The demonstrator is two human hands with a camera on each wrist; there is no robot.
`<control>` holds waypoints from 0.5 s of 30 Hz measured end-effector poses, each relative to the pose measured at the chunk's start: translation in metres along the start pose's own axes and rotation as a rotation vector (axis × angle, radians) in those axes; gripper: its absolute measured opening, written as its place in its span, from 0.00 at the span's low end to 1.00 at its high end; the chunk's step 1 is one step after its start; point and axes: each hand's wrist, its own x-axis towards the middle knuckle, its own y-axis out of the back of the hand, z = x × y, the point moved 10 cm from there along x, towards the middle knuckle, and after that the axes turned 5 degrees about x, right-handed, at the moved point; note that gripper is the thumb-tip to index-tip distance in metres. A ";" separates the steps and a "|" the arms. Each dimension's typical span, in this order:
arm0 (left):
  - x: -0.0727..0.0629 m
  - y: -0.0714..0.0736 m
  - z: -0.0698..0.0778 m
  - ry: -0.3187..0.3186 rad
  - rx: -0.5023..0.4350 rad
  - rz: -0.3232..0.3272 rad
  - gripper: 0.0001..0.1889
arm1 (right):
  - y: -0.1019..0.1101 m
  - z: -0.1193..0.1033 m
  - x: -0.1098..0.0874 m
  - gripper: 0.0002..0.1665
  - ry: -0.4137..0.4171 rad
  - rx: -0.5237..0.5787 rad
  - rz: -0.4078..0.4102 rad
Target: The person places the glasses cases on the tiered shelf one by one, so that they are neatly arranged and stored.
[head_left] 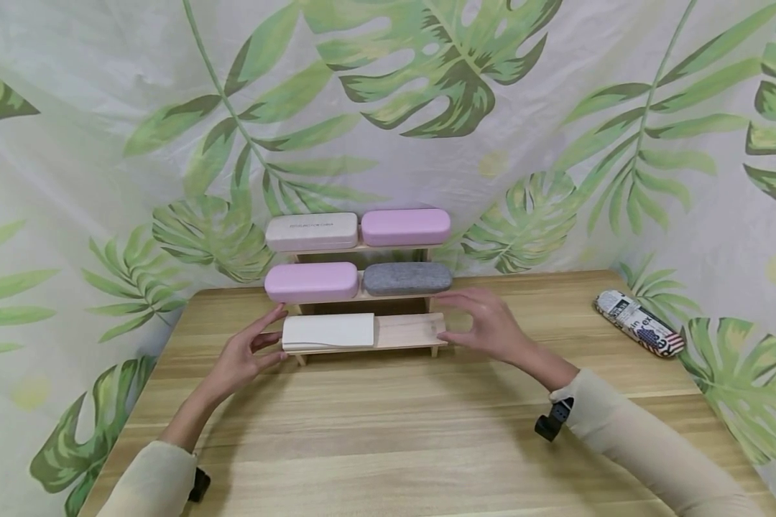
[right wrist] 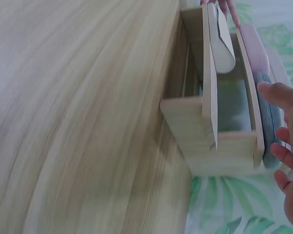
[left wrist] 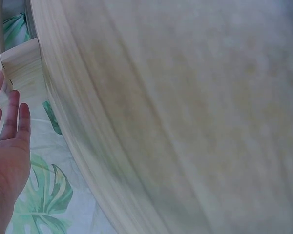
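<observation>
A three-tier wooden rack point(head_left: 409, 329) stands on the table. On its lowest tier lies a white eyeglass case point(head_left: 328, 331), toward the left. My left hand point(head_left: 251, 350) is at that case's left end, fingers spread and fairly straight in the left wrist view. My right hand point(head_left: 488, 323) is by the rack's right end, thumb near the bare part of the lowest tier and fingers near the grey case point(head_left: 407, 278); its fingers are loosely bent around nothing. Beside the grey case on the middle tier is a pink case point(head_left: 312, 281).
The top tier carries an off-white case point(head_left: 312, 231) with lettering and another pink case point(head_left: 406, 227). A printed case point(head_left: 640, 323) with a flag pattern lies at the right edge of the wooden table point(head_left: 375, 438). Leaf-patterned cloth point(head_left: 388, 108) hangs behind.
</observation>
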 end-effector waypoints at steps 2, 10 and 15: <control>0.000 0.000 0.000 0.002 0.001 0.001 0.49 | 0.004 0.007 -0.004 0.38 -0.021 -0.003 -0.005; 0.000 -0.001 0.000 0.024 0.005 -0.006 0.49 | 0.021 0.026 -0.021 0.37 -0.044 -0.014 0.002; 0.000 -0.001 0.001 0.011 -0.001 -0.006 0.50 | 0.032 0.035 -0.033 0.42 -0.046 -0.042 0.013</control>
